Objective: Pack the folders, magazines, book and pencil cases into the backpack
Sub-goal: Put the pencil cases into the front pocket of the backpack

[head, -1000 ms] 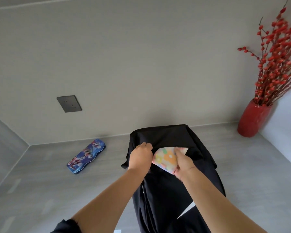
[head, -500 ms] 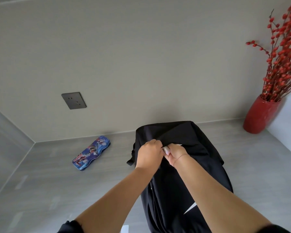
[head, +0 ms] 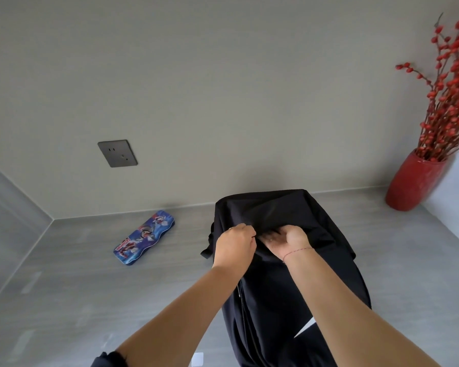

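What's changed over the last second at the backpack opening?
The pastel patterned pouch that the right hand was pushing in a second ago has gone out of sight inside the backpack. That hand's fingers now reach into the opening. The left hand still grips the opening's edge. The blue pencil case and red vase have not moved.

Soft, even light; the black backpack (head: 276, 207) around the grip loses detail. The right hand (head: 289, 238) blurs there; far edges bow.
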`<state>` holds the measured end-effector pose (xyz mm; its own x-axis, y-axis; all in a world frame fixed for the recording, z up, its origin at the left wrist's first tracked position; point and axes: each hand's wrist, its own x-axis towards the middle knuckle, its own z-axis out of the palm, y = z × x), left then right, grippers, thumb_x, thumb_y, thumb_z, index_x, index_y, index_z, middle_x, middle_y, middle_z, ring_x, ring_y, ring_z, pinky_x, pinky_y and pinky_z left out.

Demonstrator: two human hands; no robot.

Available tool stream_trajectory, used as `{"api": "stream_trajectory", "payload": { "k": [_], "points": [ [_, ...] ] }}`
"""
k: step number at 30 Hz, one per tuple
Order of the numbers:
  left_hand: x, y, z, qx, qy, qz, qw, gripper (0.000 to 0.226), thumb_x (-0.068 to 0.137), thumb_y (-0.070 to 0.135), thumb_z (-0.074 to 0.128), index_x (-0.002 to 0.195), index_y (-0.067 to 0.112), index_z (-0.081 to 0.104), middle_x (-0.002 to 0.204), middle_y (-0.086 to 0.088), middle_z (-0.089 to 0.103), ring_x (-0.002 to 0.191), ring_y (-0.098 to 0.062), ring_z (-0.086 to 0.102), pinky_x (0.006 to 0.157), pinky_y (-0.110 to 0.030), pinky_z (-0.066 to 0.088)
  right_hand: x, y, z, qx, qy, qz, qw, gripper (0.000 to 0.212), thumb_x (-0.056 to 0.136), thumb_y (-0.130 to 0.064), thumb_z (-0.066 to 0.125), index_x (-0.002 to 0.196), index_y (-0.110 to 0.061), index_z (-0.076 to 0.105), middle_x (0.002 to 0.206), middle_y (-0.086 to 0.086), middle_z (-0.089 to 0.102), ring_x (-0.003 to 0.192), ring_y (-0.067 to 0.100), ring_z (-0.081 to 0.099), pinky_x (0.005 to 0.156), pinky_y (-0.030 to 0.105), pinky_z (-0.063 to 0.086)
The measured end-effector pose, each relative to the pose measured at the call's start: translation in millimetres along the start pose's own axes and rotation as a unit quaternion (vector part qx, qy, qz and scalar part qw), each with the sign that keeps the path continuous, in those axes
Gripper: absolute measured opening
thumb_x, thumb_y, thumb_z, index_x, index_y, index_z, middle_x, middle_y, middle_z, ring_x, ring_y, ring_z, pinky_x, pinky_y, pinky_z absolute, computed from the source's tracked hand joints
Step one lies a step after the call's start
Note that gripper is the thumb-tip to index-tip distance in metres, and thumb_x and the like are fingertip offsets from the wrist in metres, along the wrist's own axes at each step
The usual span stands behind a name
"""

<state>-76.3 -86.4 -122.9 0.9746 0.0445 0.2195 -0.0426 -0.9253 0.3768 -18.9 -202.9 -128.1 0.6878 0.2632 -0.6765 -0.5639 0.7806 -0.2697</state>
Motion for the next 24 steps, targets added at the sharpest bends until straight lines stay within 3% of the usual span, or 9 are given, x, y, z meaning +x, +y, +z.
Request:
{"api": "stream_trajectory", "payload": {
  "k": [3,6,9,11,15,18,20,22,24],
  "points": [
    [2,-1,0,0.002,-0.004,0.004,1.000,0.027,0.094,0.013,0.044,0.106,0.009,0.067,0.103,-0.007,0.067,0.090,-0.025,0.063,0.072,-0.031,0.048,-5,9,-1,0.088,-0.055,-0.020,0.994,0.057,0.096,-0.036,0.025,0.147,-0.010,0.025,0.154,0.016,0.023,0.144,0.034,0.017,0.117,0.049,0.012],
    [2,-3,1,0.004,-0.010,0.004,1.000,0.027,0.095,0.014,0.042,0.107,0.011,0.066,0.104,-0.004,0.067,0.091,-0.022,0.063,0.075,-0.028,0.049,-12,8,-6,0.125,-0.127,-0.008,0.984,0.078,0.086,-0.065,0.026,0.147,-0.015,0.026,0.153,0.015,0.026,0.144,0.034,0.017,0.117,0.050,0.010],
    [2,-4,3,0.002,-0.012,0.011,1.000,0.027,0.094,0.013,0.042,0.106,0.011,0.066,0.103,-0.004,0.066,0.091,-0.022,0.063,0.074,-0.027,0.048,-6,6,3,0.044,-0.062,0.004,0.997,0.074,0.090,-0.061,0.021,0.142,-0.010,0.036,0.148,0.014,0.038,0.139,0.031,0.027,0.116,0.047,0.010],
    [2,-6,3,0.002,-0.010,0.012,1.000,0.027,0.094,0.013,0.042,0.106,0.011,0.066,0.103,-0.004,0.066,0.091,-0.022,0.063,0.073,-0.026,0.047,1,7,14,0.045,0.018,-0.058,0.997,0.070,0.093,-0.056,0.023,0.146,-0.011,0.025,0.152,0.017,0.029,0.140,0.035,0.025,0.116,0.048,0.014],
    [3,-13,7,-0.010,-0.016,0.016,1.000,0.026,0.095,0.015,0.045,0.110,0.012,0.066,0.107,-0.003,0.066,0.096,-0.021,0.062,0.077,-0.028,0.048,-1,4,4,0.061,-0.114,-0.008,0.992,0.080,0.086,-0.067,0.031,0.144,-0.013,0.033,0.150,0.013,0.034,0.141,0.033,0.026,0.116,0.047,0.015],
    [-2,-21,10,-0.046,-0.001,0.026,0.999,0.026,0.095,0.026,0.053,0.115,0.014,0.064,0.109,-0.001,0.065,0.101,-0.018,0.062,0.080,-0.028,0.049,-21,3,-12,0.055,-0.091,-0.017,0.994,0.079,0.090,-0.056,0.038,0.149,-0.008,0.016,0.154,0.018,0.022,0.144,0.034,0.020,0.118,0.048,0.016],
    [-7,-34,8,-0.058,0.014,0.013,0.998,0.030,0.095,0.033,0.052,0.119,0.017,0.061,0.111,0.002,0.064,0.103,-0.016,0.059,0.080,-0.025,0.047,-41,10,-19,0.003,-0.027,-0.104,0.994,0.066,0.095,-0.040,0.042,0.146,-0.002,0.024,0.149,0.019,0.033,0.136,0.030,0.038,0.114,0.043,0.028],
    [-8,-56,5,-0.056,0.023,-0.023,0.998,0.030,0.095,0.033,0.049,0.120,0.019,0.059,0.114,0.003,0.062,0.104,-0.017,0.058,0.080,-0.026,0.045,-58,26,-25,-0.124,0.105,-0.236,0.958,0.045,0.096,-0.023,0.040,0.136,-0.002,0.040,0.135,0.016,0.048,0.114,0.023,0.056,0.103,0.036,0.042],
    [-8,-85,3,-0.077,0.023,-0.090,0.993,0.027,0.095,0.029,0.049,0.118,0.019,0.059,0.115,0.001,0.061,0.105,-0.020,0.058,0.082,-0.031,0.048,-69,53,-18,-0.245,0.125,-0.340,0.899,0.030,0.094,-0.011,0.039,0.120,-0.005,0.053,0.116,0.011,0.056,0.093,0.017,0.060,0.087,0.033,0.049]
  ]
}}
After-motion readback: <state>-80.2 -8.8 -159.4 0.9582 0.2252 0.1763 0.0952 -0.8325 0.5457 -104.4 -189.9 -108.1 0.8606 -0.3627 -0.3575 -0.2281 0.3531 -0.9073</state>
